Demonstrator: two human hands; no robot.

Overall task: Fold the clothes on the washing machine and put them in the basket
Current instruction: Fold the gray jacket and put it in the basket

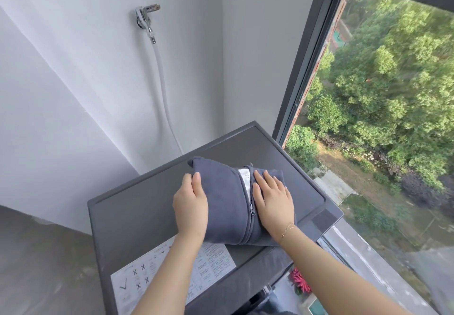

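Note:
A dark blue zip-up garment (224,199), folded into a compact bundle, lies on the dark grey top of the washing machine (137,206). Its zipper runs down the middle and a strip of white lining shows beside it. My left hand (191,204) rests on the bundle's left edge, fingers straight and thumb over the cloth. My right hand (274,198) presses flat on the right half, next to the zipper. The basket is not in view.
A white instruction sticker (137,275) covers the machine's near left corner. A tap with a white hose (161,79) hangs on the wall behind. A large window (383,93) runs along the right. Something red (298,280) shows low beside the machine.

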